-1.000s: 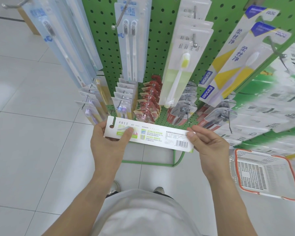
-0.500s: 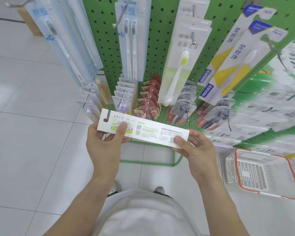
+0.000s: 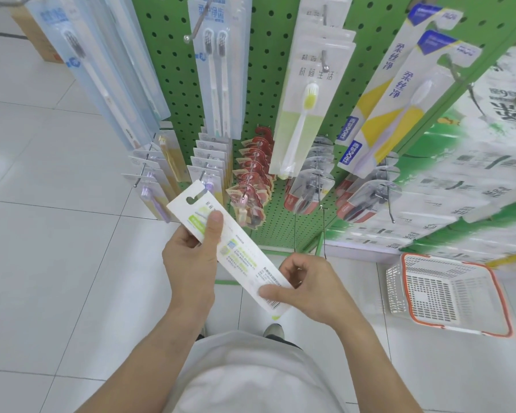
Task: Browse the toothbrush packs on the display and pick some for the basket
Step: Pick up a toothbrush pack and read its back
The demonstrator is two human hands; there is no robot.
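I hold a long white toothbrush pack back side up, slanting from upper left to lower right in front of me. My left hand grips its upper end with the thumb on top. My right hand pinches the lower end near the barcode. More packs of the same kind with a green-and-white brush hang on the green pegboard display ahead. A white basket with an orange rim sits on the floor to my right, with nothing visible inside.
Pale blue toothbrush packs hang at the left, a twin pack in the middle, yellow-and-white packs at the right. Smaller items fill the lower hooks. A cardboard box stands far left on the white tiled floor.
The pack has turned from nearly level to a steep slant. My right hand dropped and came toward me with the lower end; my left hand rose a little.
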